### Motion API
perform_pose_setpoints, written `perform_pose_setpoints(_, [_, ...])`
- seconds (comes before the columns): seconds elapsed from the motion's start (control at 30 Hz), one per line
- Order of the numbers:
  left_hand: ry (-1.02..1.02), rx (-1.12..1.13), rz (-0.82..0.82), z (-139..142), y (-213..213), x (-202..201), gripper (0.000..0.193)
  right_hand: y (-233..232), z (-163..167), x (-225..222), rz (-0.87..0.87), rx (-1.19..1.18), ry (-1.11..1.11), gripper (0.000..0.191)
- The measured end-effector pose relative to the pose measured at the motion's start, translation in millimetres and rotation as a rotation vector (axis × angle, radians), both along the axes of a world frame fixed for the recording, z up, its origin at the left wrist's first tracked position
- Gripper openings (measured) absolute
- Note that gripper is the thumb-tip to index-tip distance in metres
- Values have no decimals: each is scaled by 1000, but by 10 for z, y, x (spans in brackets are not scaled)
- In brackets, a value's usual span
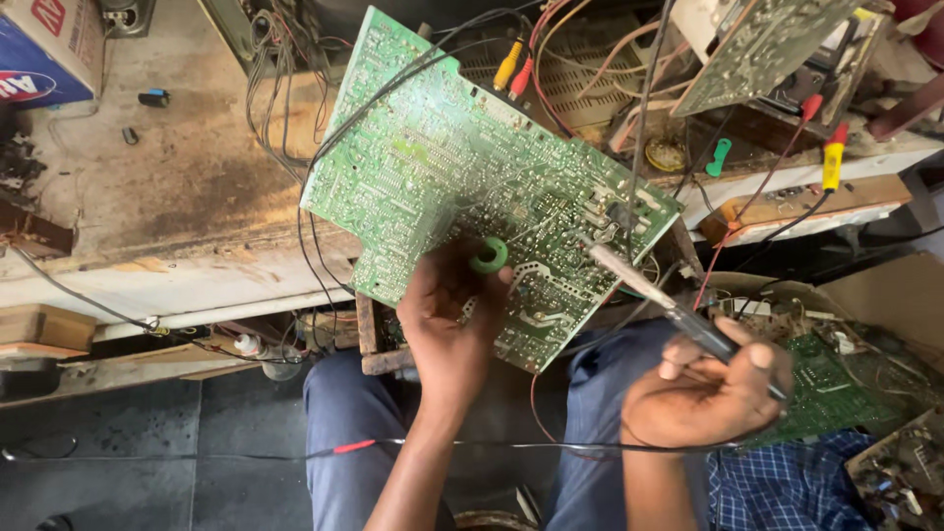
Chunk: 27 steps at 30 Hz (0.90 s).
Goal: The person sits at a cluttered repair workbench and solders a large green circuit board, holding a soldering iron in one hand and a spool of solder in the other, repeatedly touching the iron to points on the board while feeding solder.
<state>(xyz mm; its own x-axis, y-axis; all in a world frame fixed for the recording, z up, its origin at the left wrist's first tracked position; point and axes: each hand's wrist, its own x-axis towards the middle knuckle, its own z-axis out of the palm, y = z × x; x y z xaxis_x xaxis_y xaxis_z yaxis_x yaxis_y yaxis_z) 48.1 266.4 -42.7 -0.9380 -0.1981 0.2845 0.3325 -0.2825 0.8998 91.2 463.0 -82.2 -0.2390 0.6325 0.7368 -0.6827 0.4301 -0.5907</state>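
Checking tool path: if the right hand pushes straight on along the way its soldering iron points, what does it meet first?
The right hand aims its soldering iron up-left. Its tip already sits at, or just above, the green circuit board, so the board's solder side comes first. Contact is unclear from one view.

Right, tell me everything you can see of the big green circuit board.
The green circuit board is large, flat and irregular in outline, shown solder side up with pale traces and many small joints. It lies tilted over the cluttered workbench, above the person's knees. Black wires cross it. The left hand grips its near edge and presses a small green spool against it. The right hand holds a soldering iron, its tip at the board's right part.
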Motion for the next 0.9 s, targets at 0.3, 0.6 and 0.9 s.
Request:
perform_pose_setpoints(0.3, [33, 43, 32, -494, 806, -927, 34, 602, -340, -780, 240, -335, -95, 43])
perform_pose_setpoints(0.6, [6, 70, 25, -870, 1877, -1231, 34, 1639, -661, -1085, 248, -337, -105, 42])
perform_pose_setpoints(0.9, [25, -53, 60, -1019, 2413, -1827, 35, 2146, -911, -1717, 159, -279, -127, 37])
